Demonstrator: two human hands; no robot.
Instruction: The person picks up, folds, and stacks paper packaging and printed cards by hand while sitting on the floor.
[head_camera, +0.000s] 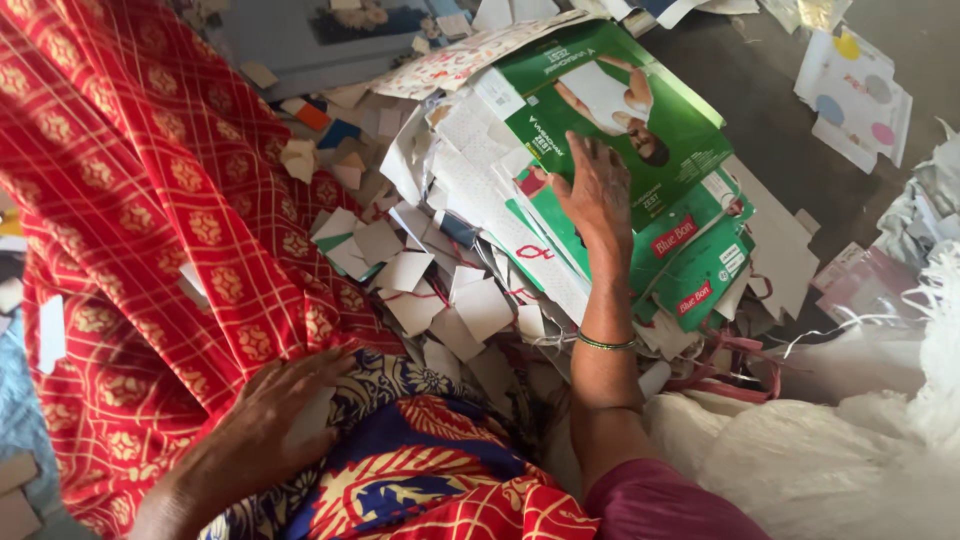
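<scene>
Head view shows a person sitting on the floor, with red patterned cloth (150, 200) draped over the lap and filling the left part of the scene. The right hand (597, 195) reaches far forward and lies flat on a stack of green cartons (640, 120), flattened packages that rest one upon another in the middle of the picture. Its fingers (575, 150) are spread a little apart and stretched out, the palm pressing down on the top carton; they do not close around anything, and it seems the hand holds the stack steady so the sheets do not slide. A thin green bangle (606, 344) sits on this wrist. The left hand (270, 415) is near, on the lap, with the fingers loosely apart and bent over a pale piece of card (312, 418), which lies between the hand and the cloth; I cannot tell if the fingers really grip it or only rest on it. Around the stack, to its left and near side, many white scraps (440, 300) of cut card are heaped without order, probably dropped there because it is within easy reach. At the right a white sack (850, 450) with frayed threads stands just beside the right arm. Far right, on the dark floor (780, 110), lies a sheet with coloured dots (855, 95), well apart from both hands.
</scene>
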